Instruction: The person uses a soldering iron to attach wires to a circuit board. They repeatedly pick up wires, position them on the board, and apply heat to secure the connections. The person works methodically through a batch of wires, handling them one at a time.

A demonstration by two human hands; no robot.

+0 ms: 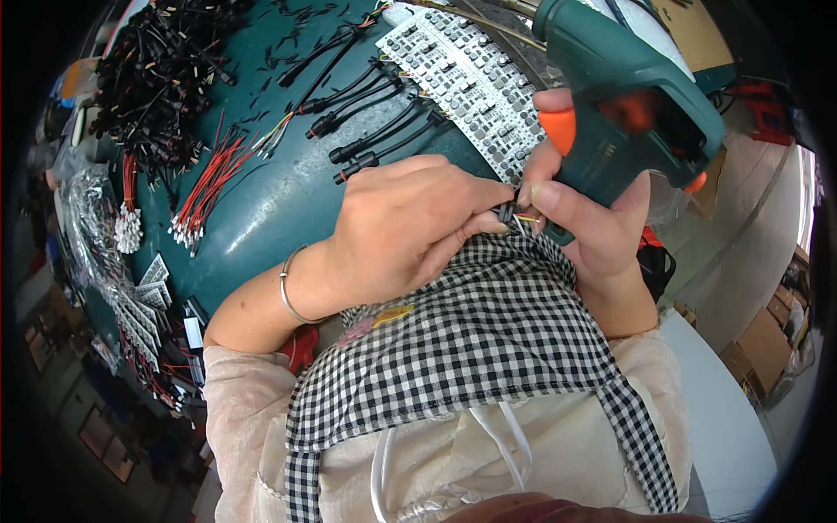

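Note:
My left hand comes in from the left with its fingers closed in a pinch on a black cable end. Yellow, red and white wires stick out of that end, close to the apron. Around the dark green glue gun wraps my right hand, with one finger by its orange trigger. The thumb and a fingertip of this hand meet right beside the wires; whether they touch them is hard to tell. Just beyond the hands lies a white circuit board panel with rows of small components.
Several black connector cables run from the panel's left edge. A red wire bundle with white plugs lies on the green table. A heap of black cables stands far left, near plastic-wrapped parts. Cardboard boxes are at right.

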